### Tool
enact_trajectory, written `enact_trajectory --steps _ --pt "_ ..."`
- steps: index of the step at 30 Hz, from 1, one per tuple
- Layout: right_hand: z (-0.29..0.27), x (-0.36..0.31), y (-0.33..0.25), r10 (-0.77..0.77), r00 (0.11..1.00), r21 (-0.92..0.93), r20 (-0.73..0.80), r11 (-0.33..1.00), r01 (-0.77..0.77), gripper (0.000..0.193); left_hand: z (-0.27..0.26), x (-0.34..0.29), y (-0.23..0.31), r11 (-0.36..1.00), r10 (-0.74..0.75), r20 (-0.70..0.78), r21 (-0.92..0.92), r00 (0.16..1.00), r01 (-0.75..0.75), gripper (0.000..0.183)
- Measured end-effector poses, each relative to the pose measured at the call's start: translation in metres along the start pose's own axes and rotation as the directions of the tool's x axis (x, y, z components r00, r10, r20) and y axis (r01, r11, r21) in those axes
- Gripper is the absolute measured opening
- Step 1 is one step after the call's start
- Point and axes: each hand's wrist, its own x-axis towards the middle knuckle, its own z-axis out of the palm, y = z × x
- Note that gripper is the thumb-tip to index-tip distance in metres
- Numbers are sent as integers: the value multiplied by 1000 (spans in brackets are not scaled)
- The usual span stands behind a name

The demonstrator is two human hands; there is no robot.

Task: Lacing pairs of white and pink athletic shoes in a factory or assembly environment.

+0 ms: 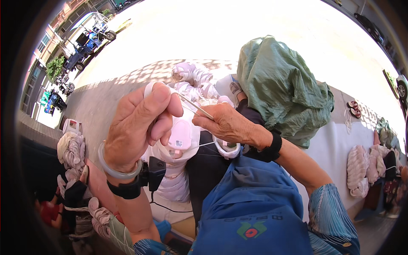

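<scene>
My left hand [146, 117] is raised left of the middle, thumb and forefinger pinched on a white strip [149, 88] that loops over the fingertips. From there a thin, taut white cord [193, 105] slants down to my right hand [227, 123], whose fingers are closed round it. Whether strip and cord are one piece I cannot tell. Below the hands, a pale pink rounded flat piece [181, 135] with a small label lies on white material over my lap. Beside it is a white looped band [227, 148]. A pile of pale pink and white strips [193, 78] lies beyond.
A large green cloth sack [280, 89] stands at the right. Bundles of pale strips lie at the left [71, 151] and far right [359, 170]. Sandals [353, 109] are on the ground beyond the sack. A blue three-wheeler [87, 42] is parked at far left.
</scene>
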Motion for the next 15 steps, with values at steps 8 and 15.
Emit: enact_trajectory --steps 8,15 --pt "-48 23 -79 -80 986 84 -147 992 93 28 -3 8 -1 997 61 19 42 998 -62 42" --pt "-93 33 -127 -127 950 160 -285 971 177 32 -11 21 -28 974 116 -42 -191 992 -122 35"
